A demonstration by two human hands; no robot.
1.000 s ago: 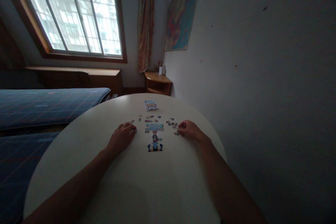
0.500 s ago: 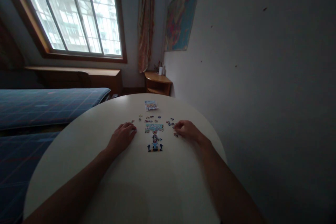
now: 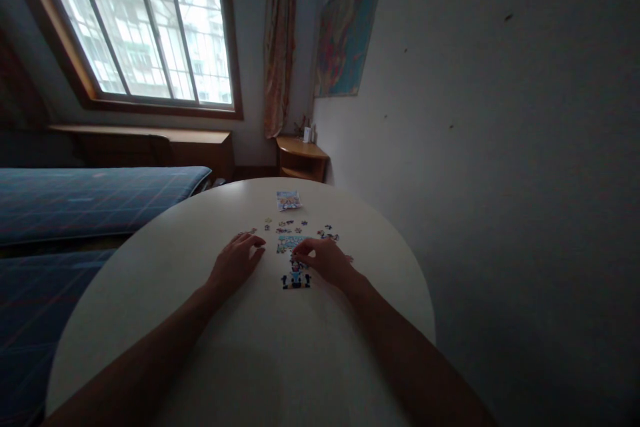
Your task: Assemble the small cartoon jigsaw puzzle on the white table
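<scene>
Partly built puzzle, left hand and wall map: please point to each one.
Partly built puzzle (image 3: 296,279), head view: its near part.
Left hand (image 3: 233,262), head view: its back.
Wall map (image 3: 346,43), head view: its middle.

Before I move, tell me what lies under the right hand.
The right hand covers part of the puzzle; its upper left and bottom show. Anything directly beneath is hidden.

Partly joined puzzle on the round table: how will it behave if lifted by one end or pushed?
The partly joined puzzle would probably sag or split at its narrow middle. It looks thin and flat, so likely light. Pushed, it should slide on the smooth-looking table rather than tip, though its joints might buckle.
</scene>
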